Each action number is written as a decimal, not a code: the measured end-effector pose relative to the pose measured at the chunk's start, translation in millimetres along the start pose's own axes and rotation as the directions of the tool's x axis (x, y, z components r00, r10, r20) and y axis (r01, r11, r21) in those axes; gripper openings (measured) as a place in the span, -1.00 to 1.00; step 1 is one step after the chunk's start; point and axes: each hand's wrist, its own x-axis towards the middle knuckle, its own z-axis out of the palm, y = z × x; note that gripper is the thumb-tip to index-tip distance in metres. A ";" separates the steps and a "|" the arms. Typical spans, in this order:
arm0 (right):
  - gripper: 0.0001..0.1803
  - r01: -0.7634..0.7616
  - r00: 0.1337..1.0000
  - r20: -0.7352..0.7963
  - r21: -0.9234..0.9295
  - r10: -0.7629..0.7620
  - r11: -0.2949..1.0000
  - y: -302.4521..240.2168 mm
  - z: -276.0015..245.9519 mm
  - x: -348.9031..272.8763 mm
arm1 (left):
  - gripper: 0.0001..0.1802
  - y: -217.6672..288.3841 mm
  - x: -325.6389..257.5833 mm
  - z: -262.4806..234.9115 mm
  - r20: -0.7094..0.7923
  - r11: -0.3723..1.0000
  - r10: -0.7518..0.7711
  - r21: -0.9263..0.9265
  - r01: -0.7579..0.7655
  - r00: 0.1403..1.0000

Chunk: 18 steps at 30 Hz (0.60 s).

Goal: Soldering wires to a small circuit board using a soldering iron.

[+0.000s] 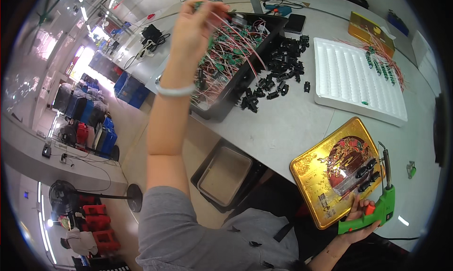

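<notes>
My left hand reaches over the black bin, its fingers pinched on a small green circuit board with thin red and white wires hanging down. The bin holds a heap of similar wired green boards. At the lower right, my right hand grips a green soldering gun with an orange trigger, its metal tip pointing up and away from me. Beside that tip lies a gold tin lid, on which several black plastic parts rest.
Loose black plastic parts are piled right of the bin. A white ribbed foam tray carries wired boards at its right end. Behind it stands a yellow box. A phone lies near the bin; a small green-handled tool sits far right.
</notes>
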 end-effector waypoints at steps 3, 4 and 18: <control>-0.45 0.008 1.000 0.018 0.023 -0.008 1.000 0.7 0.5 1.4 | -0.87 -14.2 25.3 -58.7 -0.293 0.999 0.003 0.048 0.011 0.956; -0.45 0.007 1.000 0.020 0.022 -0.007 1.000 0.7 -0.5 1.5 | -0.88 -24.3 27.5 -85.8 -0.317 0.994 -0.097 0.012 0.106 0.943; -0.41 0.049 0.990 -0.137 0.078 -0.038 0.996 4.1 -4.7 -4.6 | -0.75 -87.7 3.1 -122.2 -0.285 0.555 0.349 0.830 0.048 0.893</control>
